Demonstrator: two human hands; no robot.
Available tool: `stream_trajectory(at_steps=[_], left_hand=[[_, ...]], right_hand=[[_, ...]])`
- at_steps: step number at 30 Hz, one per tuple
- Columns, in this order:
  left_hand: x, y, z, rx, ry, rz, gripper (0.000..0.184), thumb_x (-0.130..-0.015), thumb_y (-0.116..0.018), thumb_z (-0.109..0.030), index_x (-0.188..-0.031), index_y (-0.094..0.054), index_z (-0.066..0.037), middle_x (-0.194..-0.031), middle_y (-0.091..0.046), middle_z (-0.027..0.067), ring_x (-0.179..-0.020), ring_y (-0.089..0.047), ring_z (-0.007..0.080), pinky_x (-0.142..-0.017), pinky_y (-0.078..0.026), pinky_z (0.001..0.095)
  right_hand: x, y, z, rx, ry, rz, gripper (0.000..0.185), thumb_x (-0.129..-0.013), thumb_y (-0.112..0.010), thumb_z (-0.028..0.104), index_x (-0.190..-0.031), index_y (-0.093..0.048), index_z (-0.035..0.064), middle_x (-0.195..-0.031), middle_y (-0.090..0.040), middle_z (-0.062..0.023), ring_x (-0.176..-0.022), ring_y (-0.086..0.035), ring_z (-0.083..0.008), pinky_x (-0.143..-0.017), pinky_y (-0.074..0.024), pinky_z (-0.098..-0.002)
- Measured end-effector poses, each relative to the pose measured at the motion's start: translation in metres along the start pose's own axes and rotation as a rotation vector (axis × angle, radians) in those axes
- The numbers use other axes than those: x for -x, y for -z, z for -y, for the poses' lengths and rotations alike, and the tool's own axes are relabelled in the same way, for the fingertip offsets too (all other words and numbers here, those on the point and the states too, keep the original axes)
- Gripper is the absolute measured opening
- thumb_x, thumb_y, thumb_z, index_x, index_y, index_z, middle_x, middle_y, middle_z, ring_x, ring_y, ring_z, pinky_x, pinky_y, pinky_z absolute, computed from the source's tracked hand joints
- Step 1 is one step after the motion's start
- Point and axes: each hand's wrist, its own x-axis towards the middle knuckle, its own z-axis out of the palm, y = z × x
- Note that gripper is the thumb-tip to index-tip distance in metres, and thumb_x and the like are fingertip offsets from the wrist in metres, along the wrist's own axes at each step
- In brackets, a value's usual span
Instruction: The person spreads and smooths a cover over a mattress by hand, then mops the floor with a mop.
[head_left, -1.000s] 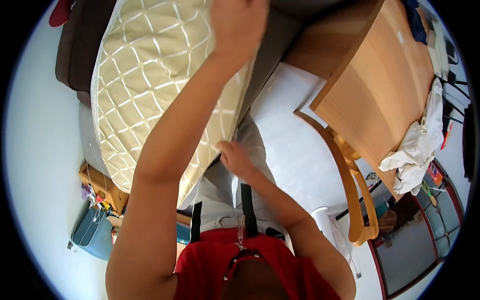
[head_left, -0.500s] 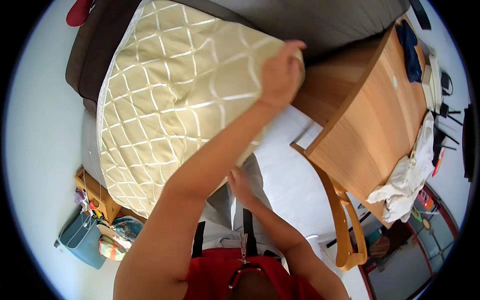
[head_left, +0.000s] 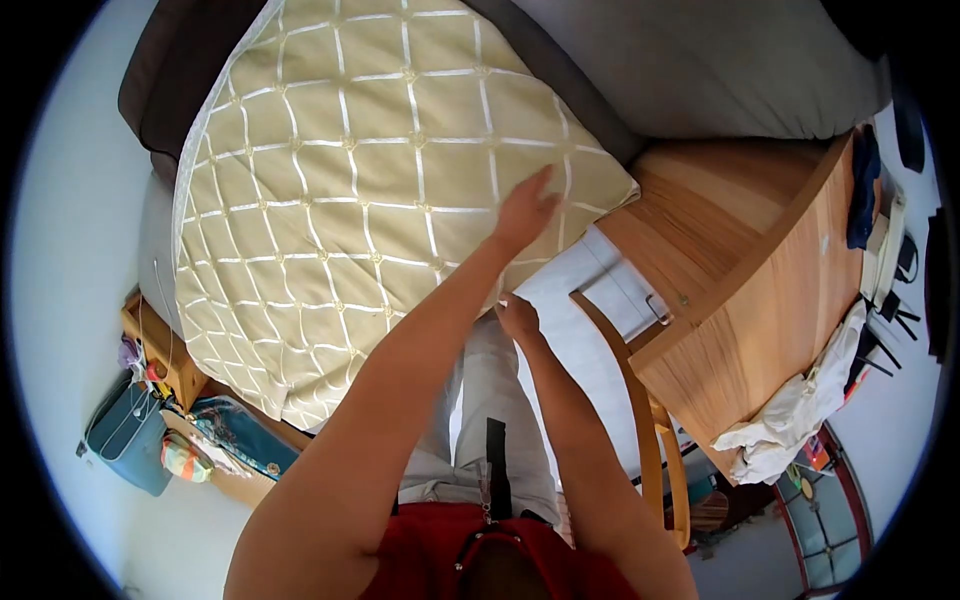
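Note:
A beige cover with a white lattice pattern (head_left: 350,180) lies spread over the sofa, its corner reaching toward the wooden desk. My left hand (head_left: 528,212) rests on the cover near that corner, fingers apart and nothing gripped. Lower down, at the near edge of the cover, my right hand (head_left: 517,318) has its fingers closed on the edge, just above my grey trousers.
A grey cushion (head_left: 690,70) stands behind the cover. To the right are a wooden desk (head_left: 760,310) with a crumpled white cloth (head_left: 795,425), and a curved wooden chair (head_left: 625,380). A blue bin (head_left: 125,440) and a wooden box (head_left: 165,350) are at lower left.
The cover's far corner now lies flatter and further right. My left hand has come off that corner and back onto the surface. My right hand has shifted slightly right and up along the edge.

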Motion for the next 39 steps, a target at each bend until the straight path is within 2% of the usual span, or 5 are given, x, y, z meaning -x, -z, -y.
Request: stream_trajectory(at_steps=[11, 17, 28, 33, 39], left_hand=[[0.121, 0.157, 0.138, -0.798, 0.209, -0.505, 0.068, -0.084, -0.069, -0.027, -0.145, -0.040, -0.017, -0.157, -0.025, 0.0148, -0.142, -0.027, 0.0364, -0.110, -0.031, 0.0501], [0.141, 0.168, 0.143, -0.783, 0.376, -0.293, 0.070, -0.085, -0.068, -0.034, -0.148, -0.038, -0.022, -0.160, -0.019, 0.0135, -0.145, -0.022, 0.0364, -0.111, -0.027, 0.0542], [0.087, 0.202, 0.158, -0.739, 0.196, -0.438, 0.057, -0.082, -0.068, -0.022, -0.136, -0.052, -0.016, -0.155, -0.030, 0.0126, -0.141, -0.029, 0.0359, -0.112, -0.028, 0.0502], [0.042, 0.227, 0.158, -0.636, -0.046, -0.590, 0.024, -0.081, -0.067, -0.011, -0.103, -0.061, -0.007, -0.119, -0.058, 0.0157, -0.117, -0.052, 0.0363, -0.099, -0.041, 0.0483], [-0.057, 0.275, 0.104, -0.751, -0.237, -0.608, 0.029, -0.080, -0.065, -0.010, -0.109, -0.061, -0.008, -0.109, -0.061, 0.0126, -0.109, -0.055, 0.0332, -0.093, -0.045, 0.0454]], right_hand=[[-0.119, 0.110, 0.104, 0.125, 0.342, -0.858, 0.046, -0.086, -0.064, 0.015, -0.129, -0.051, 0.0029, -0.132, -0.049, -0.0248, -0.120, -0.048, -0.0419, -0.098, -0.0425, -0.0486], [-0.185, 0.149, 0.159, 0.253, 0.314, -0.975, 0.056, -0.090, -0.062, 0.021, -0.141, -0.043, 0.0089, -0.146, -0.036, -0.0253, -0.131, -0.040, -0.0416, -0.106, -0.0354, -0.0521], [-0.188, 0.239, 0.099, 0.463, 0.094, -0.547, 0.044, -0.090, -0.062, 0.024, -0.129, -0.054, 0.0062, -0.133, -0.050, -0.0212, -0.122, -0.050, -0.0397, -0.099, -0.0439, -0.0483], [-0.209, 0.259, 0.035, 0.599, -0.162, -0.328, 0.031, -0.094, -0.050, 0.018, -0.118, -0.062, 0.0050, -0.126, -0.058, -0.0190, -0.116, -0.057, -0.0392, -0.096, -0.0476, -0.0487], [-0.225, 0.259, 0.020, 0.828, -0.192, -0.048, 0.024, -0.091, -0.051, 0.013, -0.101, -0.071, 0.0056, -0.115, -0.067, -0.0181, -0.107, -0.065, -0.0340, -0.087, -0.0538, -0.0451]])
